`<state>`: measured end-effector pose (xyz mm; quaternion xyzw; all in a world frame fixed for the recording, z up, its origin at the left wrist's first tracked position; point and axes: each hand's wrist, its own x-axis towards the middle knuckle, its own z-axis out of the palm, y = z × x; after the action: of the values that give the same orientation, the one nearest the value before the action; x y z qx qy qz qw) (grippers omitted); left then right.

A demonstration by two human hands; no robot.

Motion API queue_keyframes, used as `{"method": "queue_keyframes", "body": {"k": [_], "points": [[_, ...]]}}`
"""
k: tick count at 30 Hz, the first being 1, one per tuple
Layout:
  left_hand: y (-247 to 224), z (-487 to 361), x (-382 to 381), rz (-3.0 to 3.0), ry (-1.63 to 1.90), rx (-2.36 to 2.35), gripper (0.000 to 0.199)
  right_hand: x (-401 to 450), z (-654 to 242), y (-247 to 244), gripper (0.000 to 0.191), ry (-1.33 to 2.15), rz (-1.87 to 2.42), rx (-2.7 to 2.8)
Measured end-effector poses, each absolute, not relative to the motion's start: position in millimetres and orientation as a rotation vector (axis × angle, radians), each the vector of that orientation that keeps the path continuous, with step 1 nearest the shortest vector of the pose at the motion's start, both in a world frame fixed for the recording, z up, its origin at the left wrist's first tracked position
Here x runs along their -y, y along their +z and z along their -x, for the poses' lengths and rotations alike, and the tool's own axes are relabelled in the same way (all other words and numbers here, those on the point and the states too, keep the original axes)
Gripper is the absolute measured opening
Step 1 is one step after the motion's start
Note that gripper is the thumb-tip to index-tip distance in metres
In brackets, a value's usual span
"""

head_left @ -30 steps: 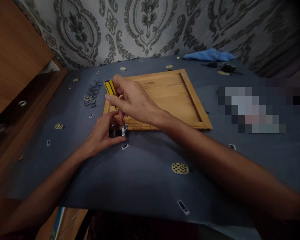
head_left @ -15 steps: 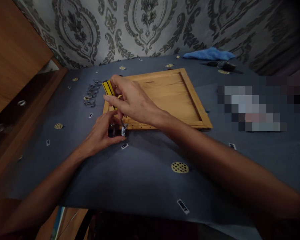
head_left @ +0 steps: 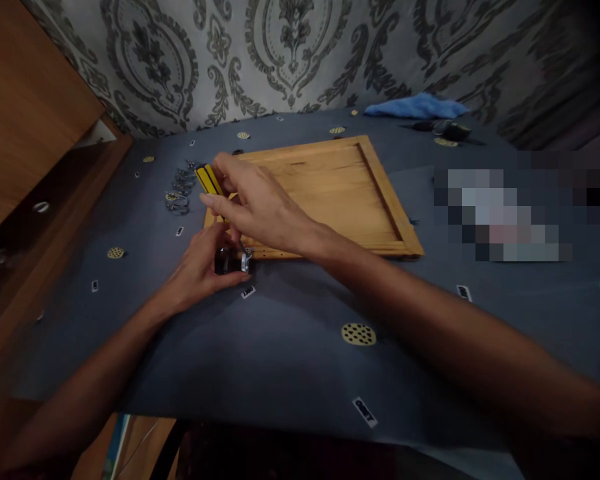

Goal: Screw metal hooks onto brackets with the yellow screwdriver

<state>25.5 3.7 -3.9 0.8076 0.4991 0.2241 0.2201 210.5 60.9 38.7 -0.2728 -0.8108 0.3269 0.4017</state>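
My right hand (head_left: 255, 203) is closed round the yellow and black handle of a screwdriver (head_left: 211, 183). The shaft slants down to a small metal clamp (head_left: 245, 260) at the near left corner of a wooden frame panel (head_left: 325, 193). My left hand (head_left: 200, 267) holds this clamp between thumb and fingers, against the panel's near edge. A row of small holes runs along that edge. The clamp's far side is partly hidden by my fingers.
Several metal clamps (head_left: 180, 190) lie in a row left of the panel. A blue cloth (head_left: 417, 107) and a dark tool (head_left: 445, 130) lie at the back right. A wooden cabinet (head_left: 35, 100) borders the left side. One area at the right is pixelated.
The screwdriver handle has tilted slightly further left with my right hand. My left hand stays at the clamp, and the view has shifted very slightly.
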Motion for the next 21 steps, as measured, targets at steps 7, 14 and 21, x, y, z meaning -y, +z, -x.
{"method": "queue_keyframes", "body": {"k": [7, 14, 21], "points": [[-3.6, -25.4, -4.0, -2.204, 0.628, -1.391, 0.052, -64.3, -211.9, 38.5, 0.032, 0.750, 0.700, 2.102], [-0.7, -26.8, -3.2, -2.141, 0.610, -1.336, 0.050, -67.2, -216.4, 37.4, 0.027, 0.797, 0.664, 2.069], [-0.4, -26.7, -3.1, -2.153, 0.602, -1.358, 0.050, -65.3, -215.7, 39.6, 0.031, 0.803, 0.700, 2.083]]}}
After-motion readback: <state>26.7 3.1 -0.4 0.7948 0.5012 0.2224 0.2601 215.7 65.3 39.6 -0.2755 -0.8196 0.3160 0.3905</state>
